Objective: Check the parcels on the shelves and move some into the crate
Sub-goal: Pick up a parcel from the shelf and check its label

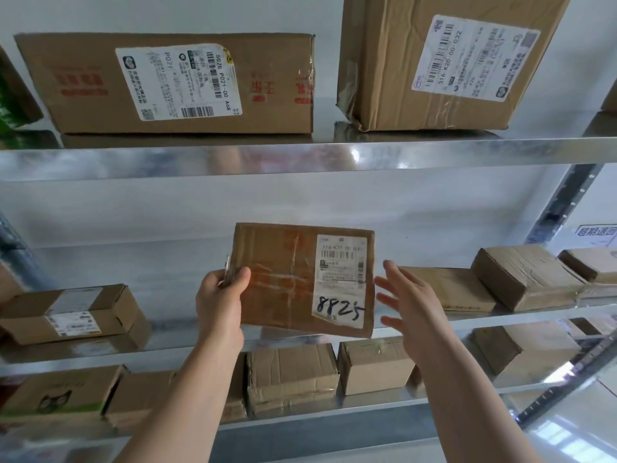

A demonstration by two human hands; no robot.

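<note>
My left hand [220, 299] grips the left edge of a flat brown parcel [283, 282], held up in front of the middle shelf [187, 335]. Its white label faces me, with "8825" handwritten in black. My right hand [405, 302] hovers just right of the parcel, fingers spread, not touching it. No crate is in view.
Two large cardboard boxes [167, 85] [444, 61] stand on the top shelf [300, 155]. Smaller parcels lie on the middle shelf at left [73, 312] and right [521, 275], and several more on the lower shelf [293, 375]. A perforated metal upright [564, 198] rises at right.
</note>
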